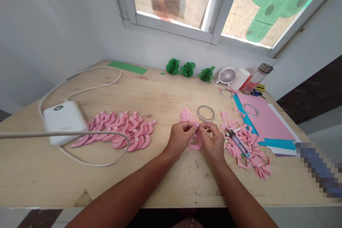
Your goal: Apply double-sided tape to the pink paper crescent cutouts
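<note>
Between my hands is a curved pink paper piece [196,142], its top edge pinched by the fingertips of both. My left hand [181,135] grips it from the left, closed in a pinch. From the other side, my right hand [213,139] pinches the same edge with thumb and finger. Just beyond the fingers lie a small stack of pink cutouts [186,114] and a roll of narrow tape [205,113]. To the left, many overlapping pink curved pieces [128,130] are laid in rows. Pink scraps [256,160] are heaped right of my right hand, with small scissors [239,143] on top.
A white power bank [64,119] with a looping white cable sits at left. Green paper balls [187,69], a small fan [227,75] and a glass bottle [258,78] stand along the back. Coloured sheets [269,117] lie at right, and a green strip [128,67] at back left.
</note>
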A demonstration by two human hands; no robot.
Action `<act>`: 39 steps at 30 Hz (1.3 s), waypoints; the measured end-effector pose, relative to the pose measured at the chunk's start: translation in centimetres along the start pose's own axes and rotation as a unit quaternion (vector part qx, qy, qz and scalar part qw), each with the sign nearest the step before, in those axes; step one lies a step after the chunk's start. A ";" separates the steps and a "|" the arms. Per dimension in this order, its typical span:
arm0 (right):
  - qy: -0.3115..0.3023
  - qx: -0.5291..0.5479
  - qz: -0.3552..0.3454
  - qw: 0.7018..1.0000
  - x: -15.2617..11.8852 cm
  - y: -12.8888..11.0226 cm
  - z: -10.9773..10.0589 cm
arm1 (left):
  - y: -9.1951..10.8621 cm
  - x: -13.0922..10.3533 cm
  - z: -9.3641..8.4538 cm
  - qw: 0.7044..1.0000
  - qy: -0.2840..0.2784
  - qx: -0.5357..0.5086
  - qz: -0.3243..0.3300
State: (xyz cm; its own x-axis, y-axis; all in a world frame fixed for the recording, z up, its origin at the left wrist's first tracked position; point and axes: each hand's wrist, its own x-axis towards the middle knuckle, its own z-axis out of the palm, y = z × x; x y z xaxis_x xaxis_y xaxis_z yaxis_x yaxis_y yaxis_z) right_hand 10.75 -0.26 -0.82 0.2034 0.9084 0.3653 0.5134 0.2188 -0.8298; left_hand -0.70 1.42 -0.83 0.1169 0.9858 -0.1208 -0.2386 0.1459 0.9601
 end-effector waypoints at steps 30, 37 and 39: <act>-0.024 0.025 0.069 0.997 0.4 0.3 0.0 | 0.4 0.0 0.1 0.999 -0.020 0.045 0.011; -0.007 0.057 0.083 0.995 0.6 0.6 -0.1 | 0.8 -0.2 0.2 0.999 -0.039 0.019 -0.029; -0.004 0.070 0.095 0.993 0.6 0.7 -0.2 | 0.9 -0.3 0.2 0.997 -0.052 -0.007 -0.056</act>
State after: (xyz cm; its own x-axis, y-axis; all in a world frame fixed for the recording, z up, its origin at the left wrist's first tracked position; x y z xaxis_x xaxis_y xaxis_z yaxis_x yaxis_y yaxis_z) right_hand 11.35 0.39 -1.08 0.2793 0.9404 0.1939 0.3456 0.0900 -0.9341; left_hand -0.72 1.27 0.08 0.2419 0.9496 -0.1993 -0.2312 0.2559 0.9386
